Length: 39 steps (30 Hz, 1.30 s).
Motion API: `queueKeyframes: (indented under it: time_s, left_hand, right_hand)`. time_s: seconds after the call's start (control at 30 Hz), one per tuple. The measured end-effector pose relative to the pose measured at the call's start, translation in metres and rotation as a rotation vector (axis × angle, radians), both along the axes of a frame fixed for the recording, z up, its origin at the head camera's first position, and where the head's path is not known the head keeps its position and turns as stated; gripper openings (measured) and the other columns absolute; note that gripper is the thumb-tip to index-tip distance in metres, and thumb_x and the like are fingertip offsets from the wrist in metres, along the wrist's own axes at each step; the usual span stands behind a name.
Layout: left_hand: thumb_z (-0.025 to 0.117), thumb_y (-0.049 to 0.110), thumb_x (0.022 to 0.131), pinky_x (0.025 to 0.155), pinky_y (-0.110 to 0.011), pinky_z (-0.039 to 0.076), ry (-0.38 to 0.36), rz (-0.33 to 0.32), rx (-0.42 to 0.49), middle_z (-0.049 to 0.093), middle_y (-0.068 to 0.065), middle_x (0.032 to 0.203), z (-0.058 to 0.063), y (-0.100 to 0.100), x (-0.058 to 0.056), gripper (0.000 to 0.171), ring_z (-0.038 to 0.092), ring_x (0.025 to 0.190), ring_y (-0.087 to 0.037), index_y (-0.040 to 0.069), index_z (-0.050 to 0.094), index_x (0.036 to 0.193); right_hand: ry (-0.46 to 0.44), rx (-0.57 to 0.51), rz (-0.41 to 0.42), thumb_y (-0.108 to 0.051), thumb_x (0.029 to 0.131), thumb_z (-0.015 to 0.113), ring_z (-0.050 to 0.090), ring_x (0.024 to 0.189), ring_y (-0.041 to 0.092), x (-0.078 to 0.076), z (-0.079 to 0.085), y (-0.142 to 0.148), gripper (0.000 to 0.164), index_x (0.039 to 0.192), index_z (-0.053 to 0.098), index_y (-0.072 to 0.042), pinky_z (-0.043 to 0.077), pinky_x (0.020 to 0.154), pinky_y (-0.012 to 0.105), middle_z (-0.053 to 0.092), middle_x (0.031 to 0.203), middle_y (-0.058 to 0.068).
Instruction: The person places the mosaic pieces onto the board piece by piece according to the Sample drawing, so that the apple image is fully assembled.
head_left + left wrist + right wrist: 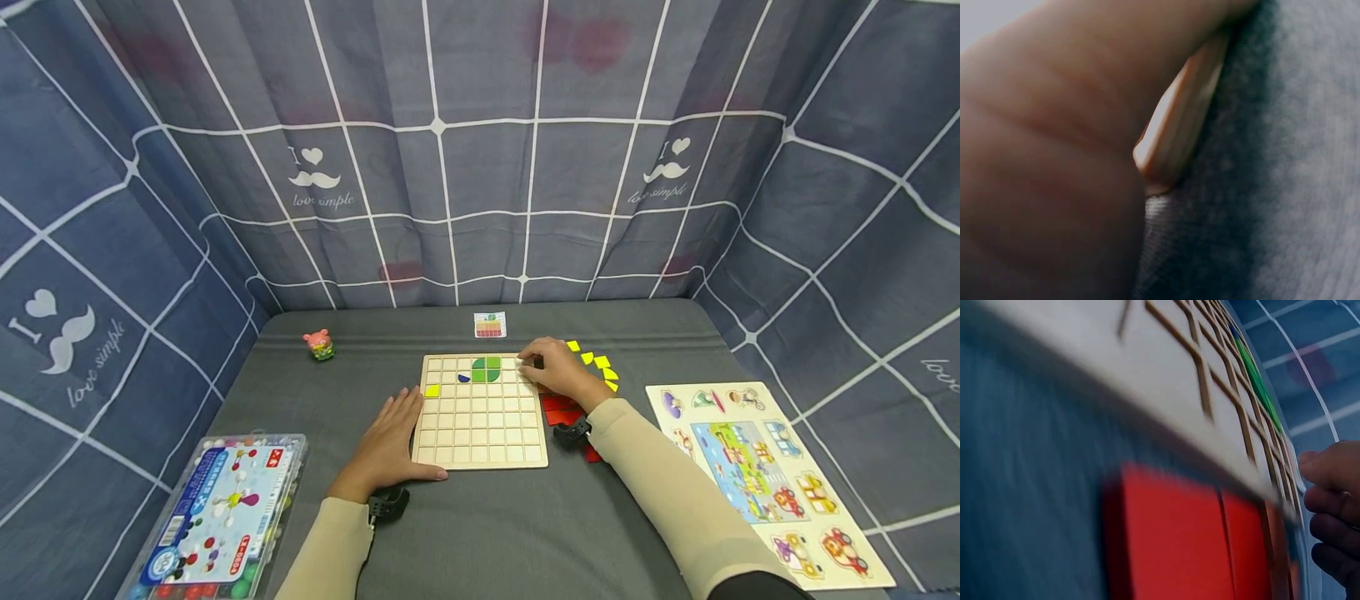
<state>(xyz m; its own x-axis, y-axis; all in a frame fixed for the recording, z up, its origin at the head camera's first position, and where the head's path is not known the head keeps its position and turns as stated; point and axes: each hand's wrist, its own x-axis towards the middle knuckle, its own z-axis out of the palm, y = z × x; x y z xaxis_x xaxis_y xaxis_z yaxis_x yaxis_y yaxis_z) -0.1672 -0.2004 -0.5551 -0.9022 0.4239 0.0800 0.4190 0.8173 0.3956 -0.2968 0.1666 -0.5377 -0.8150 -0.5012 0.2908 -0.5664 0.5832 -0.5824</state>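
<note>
A pale wooden grid board [480, 429] lies on the grey table. Near its top a green shape of several pieces [486, 369] fills some squares, with a dark blue piece [464, 378] to the left. One yellow square [432, 391] sits at the left side. My left hand [386, 446], fingers straight, rests along the board's left edge, its thumb by the lower left corner. Over the upper right corner, my right hand [557, 371] has its fingers curled, as the fingers [1335, 506] in the right wrist view show; I cannot tell whether they pinch a piece.
Red squares [1172, 537] lie along the board's right edge, and several yellow pieces [602, 362] beyond the right hand. A small printed card [490, 325] is behind the board. A pig figurine [319, 344], a clear case [225, 508] and a picture puzzle board [765, 483] stand farther out.
</note>
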Motion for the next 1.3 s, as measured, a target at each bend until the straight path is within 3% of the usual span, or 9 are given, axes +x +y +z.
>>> queueKeyframes:
  time_s: [0.17, 0.3, 0.53, 0.8, 1.3]
  left_hand:
    - [0.077, 0.09, 0.062, 0.127, -0.049, 0.009, -0.003, 0.002, -0.001, 0.02, -0.018, 0.171, 0.0, 0.001, 0.0, 0.15, 0.014, 0.158, -0.034, -0.004, 0.021, 0.165]
    - [0.077, 0.09, 0.062, 0.127, -0.05, 0.011, 0.008, 0.004, -0.003, 0.021, -0.019, 0.171, -0.002, 0.001, 0.0, 0.15, 0.015, 0.158, -0.034, -0.004, 0.022, 0.165]
    - [0.077, 0.091, 0.061, 0.128, -0.047, 0.008, -0.006, 0.015, -0.012, 0.018, -0.017, 0.172, -0.002, -0.001, -0.001, 0.151, 0.012, 0.159, -0.032, -0.002, 0.02, 0.166]
    - [0.076, 0.09, 0.062, 0.127, -0.049, 0.009, -0.011, 0.009, -0.003, 0.02, -0.018, 0.171, 0.0, 0.0, 0.001, 0.15, 0.013, 0.158, -0.033, -0.003, 0.02, 0.166]
    - [0.076, 0.091, 0.062, 0.127, -0.05, 0.011, 0.006, 0.009, -0.004, 0.021, -0.019, 0.171, 0.001, 0.0, 0.002, 0.15, 0.015, 0.158, -0.035, -0.004, 0.021, 0.165]
  right_hand:
    - [-0.016, 0.006, -0.073, -0.012, 0.096, 0.08, 0.064, 0.112, 0.033, -0.002, 0.0, 0.025, 0.021, 0.116, 0.079, -0.004, 0.04, 0.112, 0.058, 0.072, 0.116, 0.009]
    - [-0.005, 0.018, -0.094, -0.012, 0.096, 0.08, 0.062, 0.117, 0.036, -0.005, 0.0, 0.04, 0.022, 0.116, 0.079, -0.003, 0.033, 0.116, 0.06, 0.072, 0.119, 0.012]
    - [0.032, 0.037, -0.121, -0.007, 0.097, 0.079, 0.054, 0.123, 0.04, -0.007, -0.002, 0.056, 0.023, 0.118, 0.077, 0.001, 0.035, 0.112, 0.063, 0.067, 0.127, 0.017]
    - [-0.023, 0.069, -0.152, -0.009, 0.1, 0.074, 0.045, 0.131, 0.044, -0.009, -0.008, 0.068, 0.028, 0.126, 0.073, 0.002, 0.037, 0.11, 0.064, 0.06, 0.141, 0.02]
    - [0.009, 0.089, -0.202, 0.006, 0.099, 0.067, 0.056, 0.126, 0.042, -0.013, -0.01, 0.074, 0.022, 0.118, 0.079, 0.0, 0.034, 0.115, 0.063, 0.068, 0.133, 0.017]
